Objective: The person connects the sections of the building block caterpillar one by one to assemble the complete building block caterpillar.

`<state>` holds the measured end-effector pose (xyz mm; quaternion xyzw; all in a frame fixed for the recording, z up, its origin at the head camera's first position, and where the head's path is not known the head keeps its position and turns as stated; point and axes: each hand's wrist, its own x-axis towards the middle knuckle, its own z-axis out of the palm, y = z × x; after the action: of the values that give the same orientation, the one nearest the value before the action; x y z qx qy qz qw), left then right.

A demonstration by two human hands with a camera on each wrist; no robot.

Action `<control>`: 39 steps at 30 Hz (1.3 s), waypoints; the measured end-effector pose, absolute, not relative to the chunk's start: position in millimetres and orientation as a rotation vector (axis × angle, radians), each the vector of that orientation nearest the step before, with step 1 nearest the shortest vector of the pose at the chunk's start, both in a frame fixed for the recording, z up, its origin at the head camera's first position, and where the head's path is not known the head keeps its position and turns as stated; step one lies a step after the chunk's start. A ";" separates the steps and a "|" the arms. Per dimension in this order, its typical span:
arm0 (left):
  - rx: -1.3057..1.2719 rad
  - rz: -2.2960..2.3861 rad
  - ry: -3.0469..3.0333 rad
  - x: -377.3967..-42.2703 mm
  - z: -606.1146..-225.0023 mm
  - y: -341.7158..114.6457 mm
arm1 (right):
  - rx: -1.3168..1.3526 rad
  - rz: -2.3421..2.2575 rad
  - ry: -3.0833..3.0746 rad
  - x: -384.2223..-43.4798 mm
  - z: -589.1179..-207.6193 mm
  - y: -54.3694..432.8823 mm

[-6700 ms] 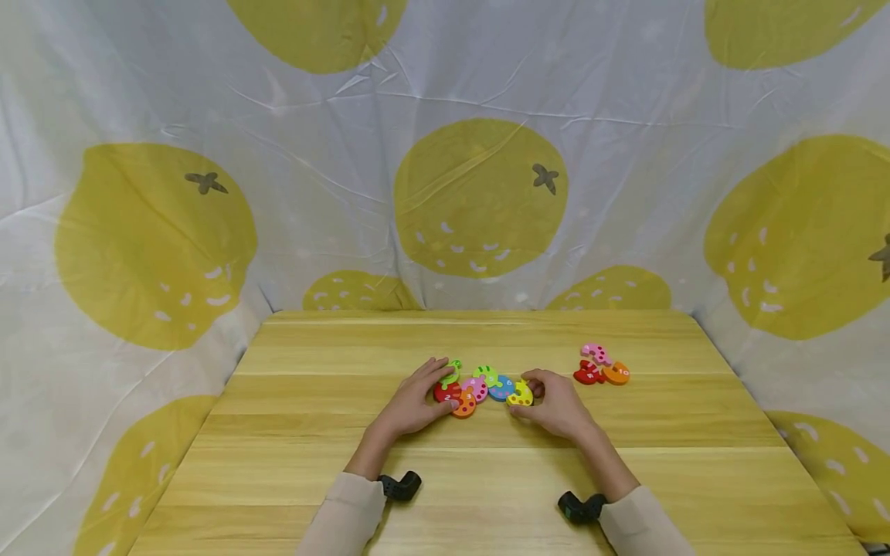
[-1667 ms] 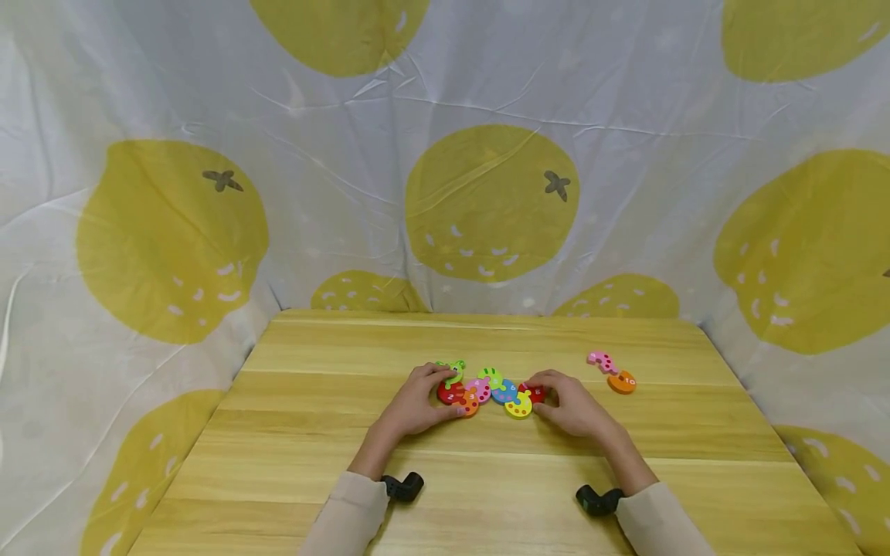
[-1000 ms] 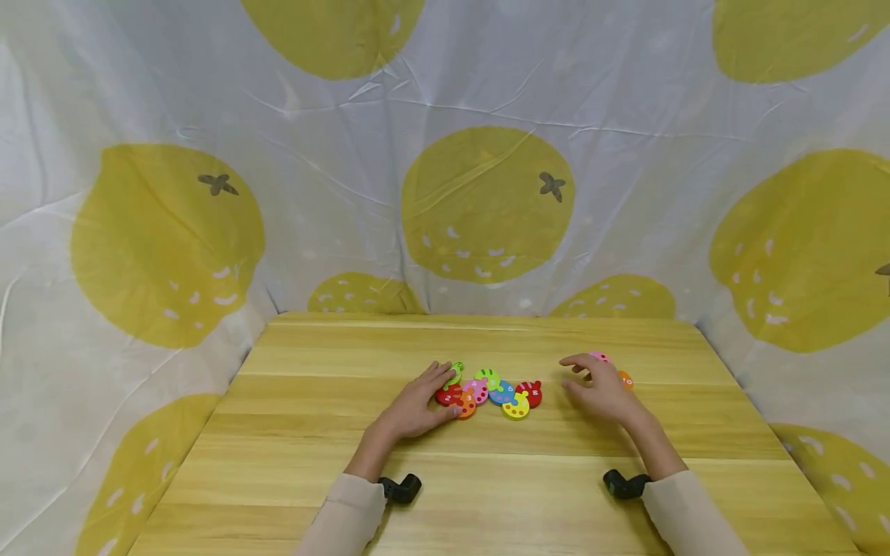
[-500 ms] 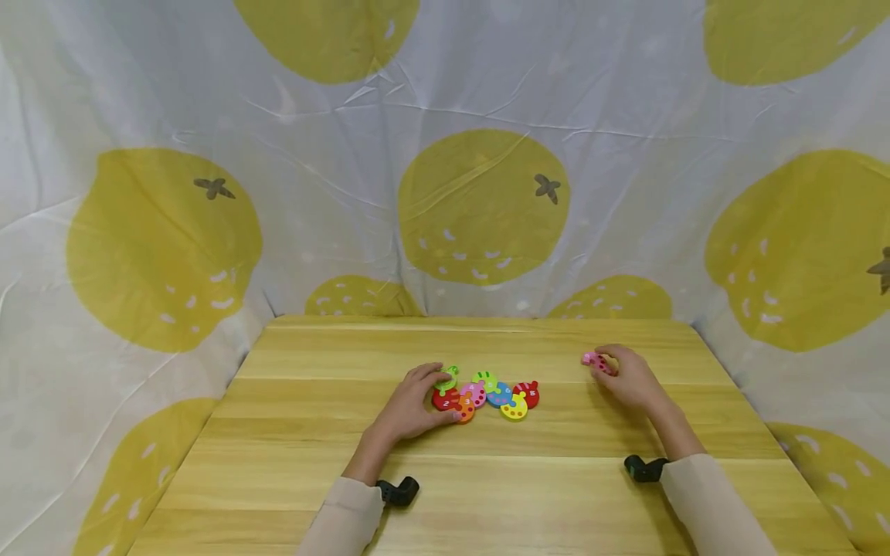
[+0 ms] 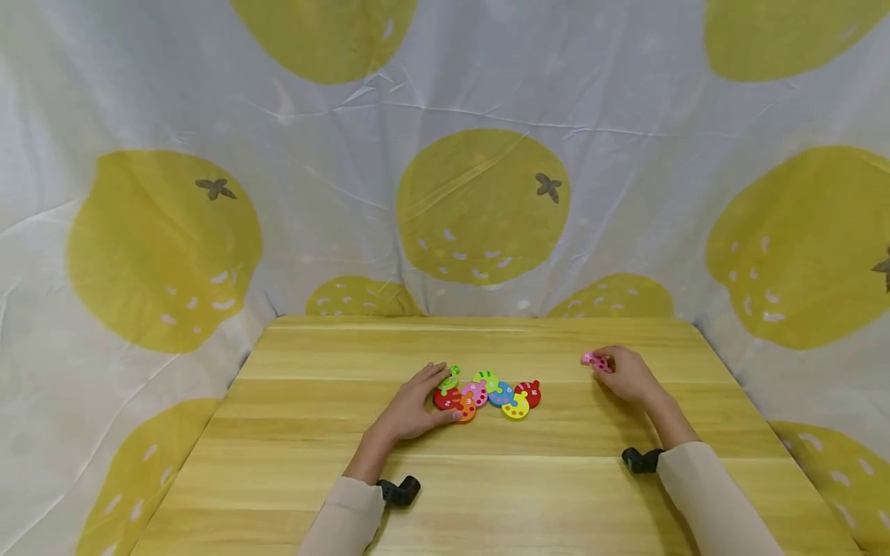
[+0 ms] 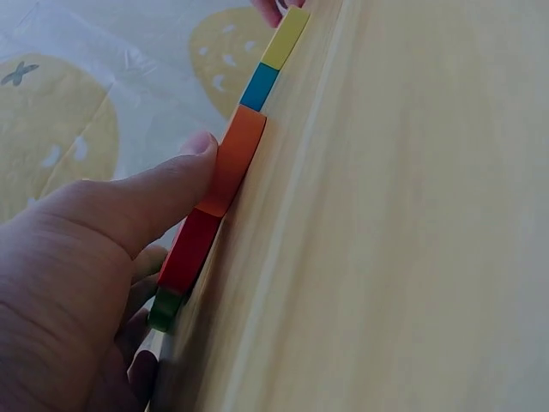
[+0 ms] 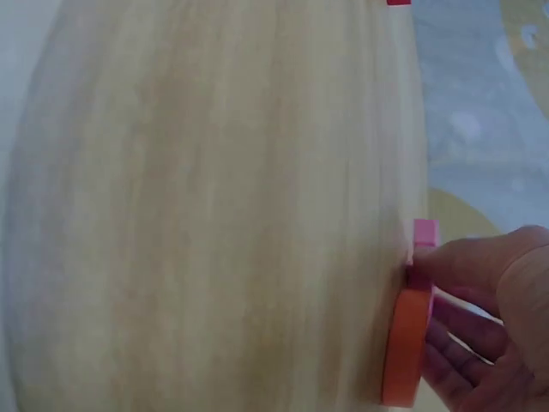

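Observation:
A numbered caterpillar puzzle (image 5: 516,408) lies on the table in a wavy row, from the green head piece (image 5: 452,378) to the red 8 piece (image 5: 530,395). My left hand (image 5: 406,409) grips its left end, the thumb against the orange 3 piece (image 6: 238,163) and the fingers beyond the green head. To the right of the row, my right hand (image 5: 628,377) pinches a loose pink puzzle piece (image 5: 588,358) between thumb and fingers. An orange puzzle piece (image 7: 407,348) sits close to that pink one in the right wrist view; in the head view the hand hides it.
The wooden table (image 5: 445,486) ends at a lemon-print cloth (image 5: 480,100) behind and at both sides. Black wrist cameras are strapped at both cuffs, the left camera (image 5: 399,491) and the right camera (image 5: 641,460).
The red 8 piece has gone from the loose group onto the row's right end. My right hand has let go of it, moved right and taken the pink piece. My left hand has stayed put.

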<state>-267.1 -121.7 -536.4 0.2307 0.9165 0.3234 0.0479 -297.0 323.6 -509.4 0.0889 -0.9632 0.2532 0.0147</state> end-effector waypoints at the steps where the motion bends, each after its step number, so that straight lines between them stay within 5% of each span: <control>1: 0.709 0.988 2.791 -267.0 -535.9 -121.0 | 0.262 0.789 -2.995 -297.5 -510.2 324.0; 39: 0.622 1.212 2.718 -273.5 -535.8 -131.1 | 0.412 1.145 -2.823 -263.8 -502.9 261.5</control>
<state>-273.5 -131.1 -535.8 0.2043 0.8928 0.3981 0.0508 -263.8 261.5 -502.9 0.1340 -0.9179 0.3721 0.0336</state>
